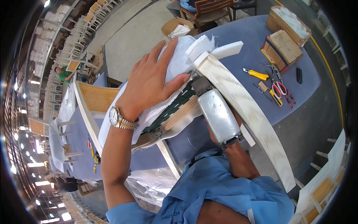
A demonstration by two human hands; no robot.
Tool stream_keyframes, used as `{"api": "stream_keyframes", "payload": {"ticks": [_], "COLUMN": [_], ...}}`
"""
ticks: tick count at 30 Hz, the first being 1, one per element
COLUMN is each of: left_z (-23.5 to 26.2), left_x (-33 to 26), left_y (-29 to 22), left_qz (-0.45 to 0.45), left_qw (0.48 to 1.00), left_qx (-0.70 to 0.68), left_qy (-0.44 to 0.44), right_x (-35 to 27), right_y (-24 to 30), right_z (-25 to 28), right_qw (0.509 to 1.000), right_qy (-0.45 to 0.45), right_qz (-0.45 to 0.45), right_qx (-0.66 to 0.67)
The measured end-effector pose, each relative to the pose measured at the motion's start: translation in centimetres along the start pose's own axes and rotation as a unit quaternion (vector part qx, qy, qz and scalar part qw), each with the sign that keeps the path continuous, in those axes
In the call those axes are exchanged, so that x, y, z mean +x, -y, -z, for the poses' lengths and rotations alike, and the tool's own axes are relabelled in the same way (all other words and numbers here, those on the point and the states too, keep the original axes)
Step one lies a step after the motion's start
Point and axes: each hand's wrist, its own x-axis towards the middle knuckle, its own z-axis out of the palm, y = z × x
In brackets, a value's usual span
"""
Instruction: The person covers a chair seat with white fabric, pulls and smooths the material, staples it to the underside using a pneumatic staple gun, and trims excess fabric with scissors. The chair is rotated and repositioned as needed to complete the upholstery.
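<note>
My left hand (151, 76) lies spread on the white woven fabric (179, 59) of a chair seat, its thumb stretched toward the fabric's edge. A steel watch circles that wrist. My right hand (235, 149) grips a silver staple gun (219, 115), whose body hides most of the fingers. The gun's dark nose touches or nearly touches the seat edge beside a pale wooden chair leg (244, 100). Dark green webbing (167, 112) and a wooden rail show below the fabric. At the far corner, a frayed fabric flap (200, 46) is folded by the leg.
The chair rests on a blue-covered table (246, 52). To the right lie a yellow utility knife (257, 74), red-handled scissors (279, 89) and pliers, near cardboard boxes (285, 48). A cane-panelled frame (97, 98) stands left. Another person (66, 74) is far left; rows of chairs stand beyond.
</note>
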Motion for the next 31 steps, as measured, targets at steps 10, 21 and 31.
{"api": "stream_keyframes", "payload": {"ticks": [10, 21, 31], "left_z": [-0.2, -0.3, 0.6], "left_x": [-0.3, -0.4, -0.3], "left_y": [-2.3, -2.6, -3.5], "left_qz": [0.078, 0.084, 0.066], "left_qw": [0.996, 0.995, 0.993], "left_qx": [0.039, 0.046, 0.087], "left_qy": [0.028, 0.043, 0.054], "right_x": [0.6, 2.6, 2.5], "right_y": [1.9, 3.2, 3.2], "right_z": [-0.1, 0.9, 0.2], "right_qw": [0.995, 0.997, 0.983], "right_qy": [0.045, 0.078, 0.127], "right_qz": [-0.037, 0.02, -0.022], "right_qx": [0.083, 0.003, 0.128]}}
